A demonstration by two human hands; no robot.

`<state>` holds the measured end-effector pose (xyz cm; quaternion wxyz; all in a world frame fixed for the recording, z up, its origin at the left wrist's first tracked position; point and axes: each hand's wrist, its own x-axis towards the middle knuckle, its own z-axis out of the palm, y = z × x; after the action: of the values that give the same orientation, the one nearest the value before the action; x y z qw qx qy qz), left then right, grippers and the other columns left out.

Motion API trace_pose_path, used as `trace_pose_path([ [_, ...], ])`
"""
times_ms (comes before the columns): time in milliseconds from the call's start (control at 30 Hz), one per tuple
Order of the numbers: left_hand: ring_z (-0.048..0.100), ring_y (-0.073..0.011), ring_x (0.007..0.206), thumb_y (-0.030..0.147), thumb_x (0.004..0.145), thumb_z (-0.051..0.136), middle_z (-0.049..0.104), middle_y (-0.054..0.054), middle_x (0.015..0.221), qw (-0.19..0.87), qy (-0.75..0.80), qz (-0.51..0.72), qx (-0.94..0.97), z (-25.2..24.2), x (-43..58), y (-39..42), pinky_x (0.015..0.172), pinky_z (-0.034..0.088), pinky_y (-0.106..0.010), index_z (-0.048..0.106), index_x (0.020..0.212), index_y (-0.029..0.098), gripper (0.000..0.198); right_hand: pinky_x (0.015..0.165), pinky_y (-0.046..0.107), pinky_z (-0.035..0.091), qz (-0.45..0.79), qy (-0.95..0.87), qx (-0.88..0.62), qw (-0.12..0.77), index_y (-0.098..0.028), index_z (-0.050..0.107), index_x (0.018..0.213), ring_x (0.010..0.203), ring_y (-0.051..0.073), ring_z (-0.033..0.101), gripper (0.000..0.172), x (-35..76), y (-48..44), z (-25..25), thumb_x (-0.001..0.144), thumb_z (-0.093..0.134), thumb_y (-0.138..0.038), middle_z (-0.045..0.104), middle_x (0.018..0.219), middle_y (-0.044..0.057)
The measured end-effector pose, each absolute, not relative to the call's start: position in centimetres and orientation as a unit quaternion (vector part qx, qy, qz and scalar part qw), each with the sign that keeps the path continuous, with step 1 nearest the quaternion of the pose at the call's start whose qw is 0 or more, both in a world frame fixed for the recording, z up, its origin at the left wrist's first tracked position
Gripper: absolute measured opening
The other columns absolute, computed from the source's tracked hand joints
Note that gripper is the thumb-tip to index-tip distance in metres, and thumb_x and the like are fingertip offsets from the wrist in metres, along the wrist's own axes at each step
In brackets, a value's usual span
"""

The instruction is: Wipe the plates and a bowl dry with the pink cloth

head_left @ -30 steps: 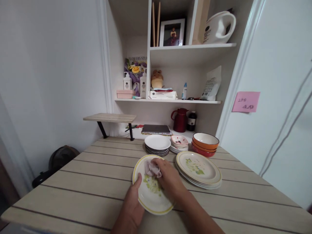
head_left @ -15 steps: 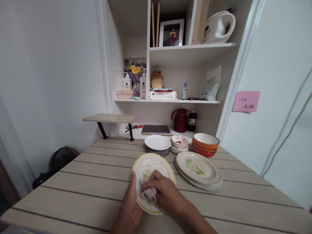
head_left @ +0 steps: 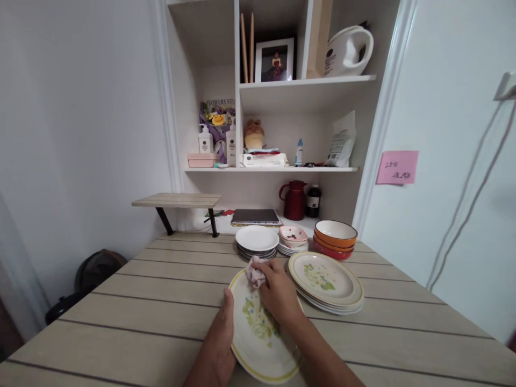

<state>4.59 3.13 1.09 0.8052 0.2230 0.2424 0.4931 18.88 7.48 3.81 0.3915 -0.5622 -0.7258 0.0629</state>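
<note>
A cream plate [head_left: 258, 344] with a yellow rim and a green leaf pattern is held tilted over the near part of the table. My left hand [head_left: 221, 333] grips its left edge, thumb along the rim and the other fingers hidden beneath. In my right hand [head_left: 278, 290] is a bunched pale pink cloth [head_left: 255, 273], pressed against the far rim of the plate. Right of my hands lies a stack of similar leaf-patterned plates [head_left: 342, 279].
Behind the held plate stand a stack of plates with a white one on top [head_left: 257, 238], small pinkish bowls [head_left: 293, 235] on saucers, and orange and red bowls [head_left: 335, 236]. A red jug [head_left: 295, 201] and a dark laptop [head_left: 255, 216] are farther back, left of them a raised wooden shelf [head_left: 177, 200].
My right hand has moved the cloth from the plate's lower middle up to its far rim. The plate has turned and come slightly closer and to the right. The camera view has shifted a little.
</note>
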Motion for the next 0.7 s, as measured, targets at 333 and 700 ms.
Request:
trace_pose_path([
  [333,0.063,-0.0318,0.115,0.061,0.086,0.049,0.070,-0.018,0.118,0.802,0.228,0.516,0.197,0.8,3.8,3.0,0.105,0.041,-0.047,0.050,0.139,0.015,0.070,0.082,0.027,0.041,0.139,-0.854,-0.365,0.344,-0.027,0.065,0.107,0.095,0.018,0.056,0.033,15.9,3.9,3.7,0.080,0.054,-0.010,0.061,0.103,0.003],
  [700,0.059,-0.0295,0.120,0.055,0.092,0.040,0.065,-0.018,0.126,0.812,0.186,0.530,0.159,1.0,4.0,3.4,0.110,0.036,-0.047,0.040,0.145,0.016,0.066,0.086,0.026,0.041,0.103,-0.818,-0.450,0.343,-0.028,0.064,0.116,0.100,0.019,0.056,0.046,17.0,6.2,3.0,0.078,0.052,-0.005,0.058,0.109,0.005],
])
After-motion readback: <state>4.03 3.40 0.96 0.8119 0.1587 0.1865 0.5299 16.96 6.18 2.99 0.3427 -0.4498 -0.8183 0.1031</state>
